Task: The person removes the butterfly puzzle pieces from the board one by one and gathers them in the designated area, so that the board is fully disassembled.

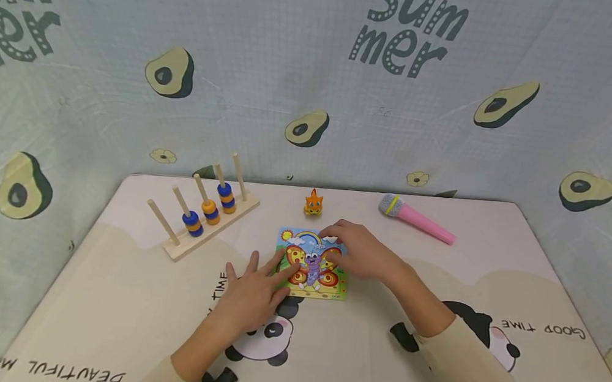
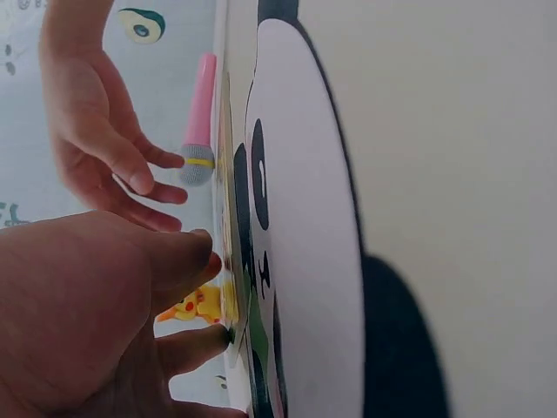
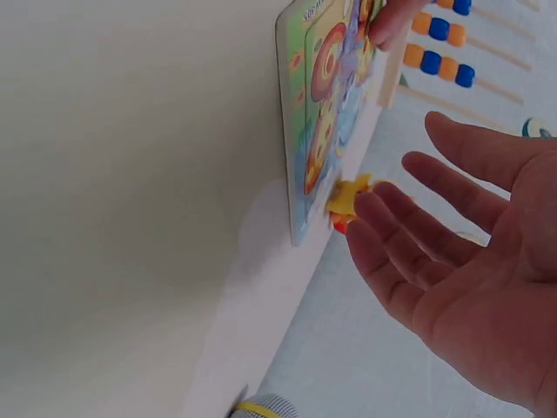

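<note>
A square butterfly puzzle board (image 1: 310, 287) with a rainbow and a sun lies flat at mid-table. From the left, my left hand (image 1: 254, 293) reaches onto it with fingers spread, fingertips resting on its left side. Over the board's upper right part hovers my right hand (image 1: 358, 251), its fingers loosely bent. The right wrist view shows that right hand (image 3: 496, 252) holding nothing, a gap between its fingertips and the puzzle board (image 3: 300, 131). In the left wrist view, the left hand (image 2: 96, 296) has its fingertips down at the board's edge.
A wooden peg stand (image 1: 208, 225) with blue and orange beads stands at the back left. Behind the board is a small orange and yellow toy figure (image 1: 313, 204). A pink toy microphone (image 1: 419, 219) lies at the back right. The tablecloth (image 1: 345, 355) has panda prints.
</note>
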`<state>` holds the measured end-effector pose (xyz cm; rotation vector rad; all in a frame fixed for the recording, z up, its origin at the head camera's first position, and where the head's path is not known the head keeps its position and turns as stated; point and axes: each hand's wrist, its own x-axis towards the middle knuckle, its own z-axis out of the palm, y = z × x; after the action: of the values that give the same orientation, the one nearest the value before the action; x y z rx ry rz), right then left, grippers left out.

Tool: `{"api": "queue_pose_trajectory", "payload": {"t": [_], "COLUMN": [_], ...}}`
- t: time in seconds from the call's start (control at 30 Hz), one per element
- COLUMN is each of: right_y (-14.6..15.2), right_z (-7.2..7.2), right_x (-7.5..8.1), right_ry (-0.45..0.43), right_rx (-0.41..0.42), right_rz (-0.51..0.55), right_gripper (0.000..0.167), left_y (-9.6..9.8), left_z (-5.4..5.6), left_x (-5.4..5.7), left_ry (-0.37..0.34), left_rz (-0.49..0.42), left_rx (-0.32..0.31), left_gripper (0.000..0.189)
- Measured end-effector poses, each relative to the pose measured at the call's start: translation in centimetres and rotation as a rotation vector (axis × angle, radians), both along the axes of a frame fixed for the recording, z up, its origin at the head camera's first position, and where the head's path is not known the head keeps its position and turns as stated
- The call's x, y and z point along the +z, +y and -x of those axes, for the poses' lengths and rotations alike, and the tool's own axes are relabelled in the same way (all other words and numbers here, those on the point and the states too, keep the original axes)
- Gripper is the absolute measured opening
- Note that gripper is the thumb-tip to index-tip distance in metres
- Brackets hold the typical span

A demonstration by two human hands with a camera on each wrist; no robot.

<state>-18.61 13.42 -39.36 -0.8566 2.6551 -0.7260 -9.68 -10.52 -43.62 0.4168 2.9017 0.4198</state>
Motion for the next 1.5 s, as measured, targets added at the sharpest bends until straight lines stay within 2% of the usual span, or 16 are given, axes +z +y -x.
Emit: {"api": "queue_pose_trajectory", "payload": {"t": [0.27,0.57,0.77,1.0,1.5], "right_y": [-1.5,-3.9,-5.4,-6.4,-6.6], "right_z": [1.6,3.1,3.5,4.2,4.6], "right_x": [0.1,-0.8,-1.4,-1.6,-1.5], "right_ry": [-0.064,-0.063,-0.098,-0.068,-0.078], "right_rx": [0.007,0.056,0.028,0.03,0.062], "right_rz": [-0.02,-0.027,-0.083,-0.142,-0.118], "right_gripper": [0.038,0.035,0.042,0.041,0.035], "left_y": [0.1,-0.2,-0.3,-0.3,-0.4], "left_z": [0.2,0.0,-0.2,-0.3,0.1], "left_x": [-0.3,-0.2,-0.2,0.0,-0.5], "left_ry": [-0.023,-0.019,-0.008,-0.003,-0.008], "left_rz": [-0.002,0.002,-0.015,-0.01,-0.008], "left_rx": [-0.007,-0.015,-0.022,-0.02,-0.012], "left_gripper": [0.051,0.05,0.048,0.049,0.049]}}
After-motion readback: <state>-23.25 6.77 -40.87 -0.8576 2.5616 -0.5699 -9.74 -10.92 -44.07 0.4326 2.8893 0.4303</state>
